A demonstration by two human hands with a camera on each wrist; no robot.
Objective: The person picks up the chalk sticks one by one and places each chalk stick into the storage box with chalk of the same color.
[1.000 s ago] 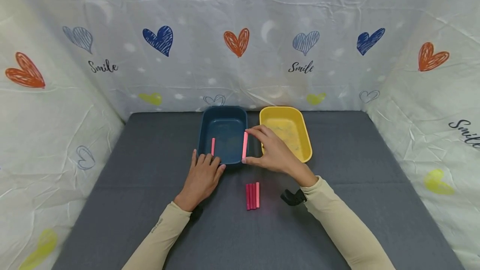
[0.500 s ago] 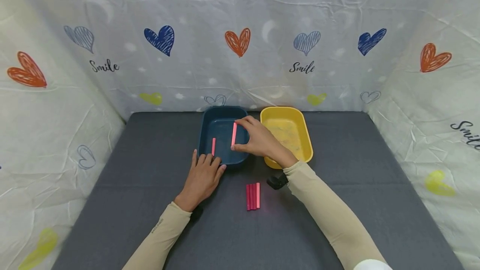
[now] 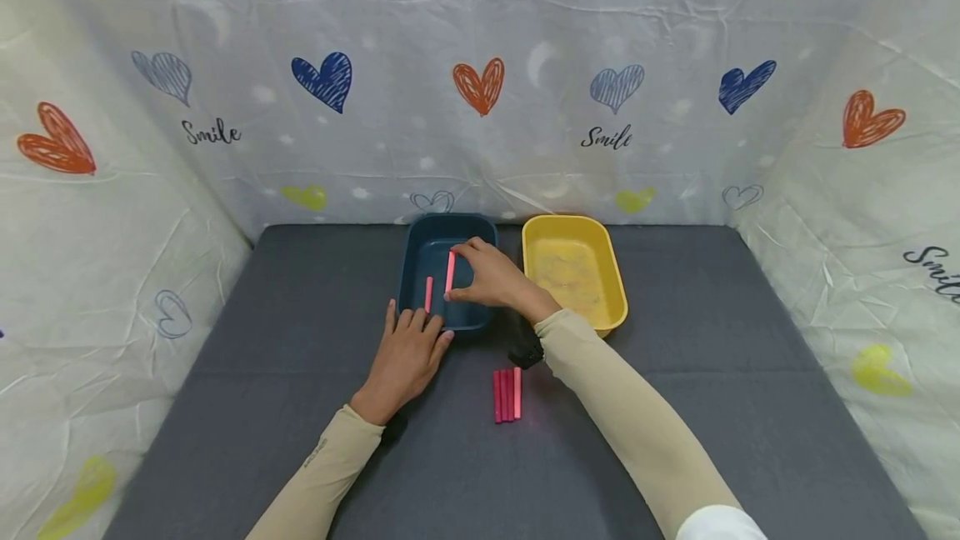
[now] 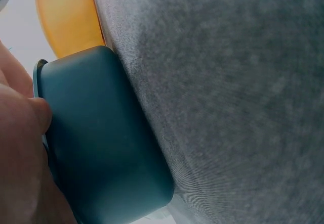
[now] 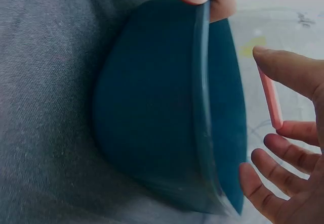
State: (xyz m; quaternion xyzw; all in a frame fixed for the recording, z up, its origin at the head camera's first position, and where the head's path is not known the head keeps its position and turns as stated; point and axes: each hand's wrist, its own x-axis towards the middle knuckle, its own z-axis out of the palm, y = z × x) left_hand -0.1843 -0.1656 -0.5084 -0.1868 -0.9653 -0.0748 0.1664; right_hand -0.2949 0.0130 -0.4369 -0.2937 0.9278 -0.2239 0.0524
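Observation:
My left hand point(image 3: 405, 362) grips the near rim of a dark blue plastic tray point(image 3: 456, 319). In the right wrist view its thumb lies outside the wall and a finger inside. Above the tray's inside, my right hand point(image 3: 491, 277) pinches a slim pink stick point(image 3: 450, 272) by its two ends, between thumb and index finger. The right wrist view shows that stick point(image 5: 271, 100) raised above the rim, the other fingers spread loosely. A second pink stick point(image 3: 428, 293) is in the tray at the left, its near end close to my left fingers.
A yellow tray point(image 3: 573, 250) with greyish smudges on its floor stands right of the blue one. Several red and pink sticks point(image 3: 507, 395) lie side by side on the dark grey cloth point(image 3: 300, 440), nearer to me. A white curtain point(image 3: 540, 157) printed with hearts encloses the table.
My right hand has carried the pink stick leftward, from the blue tray's right edge to above its inside near the other stick. My left hand has stayed in place on the rim.

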